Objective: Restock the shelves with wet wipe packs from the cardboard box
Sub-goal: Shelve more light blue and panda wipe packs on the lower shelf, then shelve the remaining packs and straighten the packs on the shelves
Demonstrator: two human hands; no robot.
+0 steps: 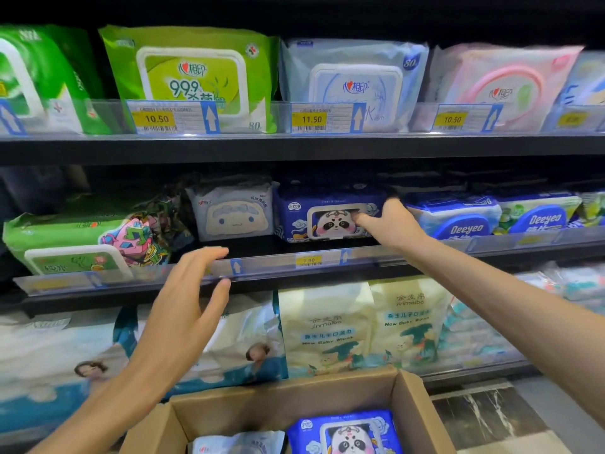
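Note:
A dark blue panda wet wipe pack stands on the middle shelf. My right hand holds it at its right end, thumb on the front and fingers over the top edge. My left hand hovers open in front of the shelf rail, touching nothing. A grey-white pack with a cartoon face stands left of the panda pack. Below, the open cardboard box holds another blue panda pack and a grey-white pack.
The top shelf carries green, pale blue and pink packs behind price tags. Green packs lie left on the middle shelf, Deeyeo packs right. Large baby wipe bags fill the bottom shelf. Marble floor shows at right.

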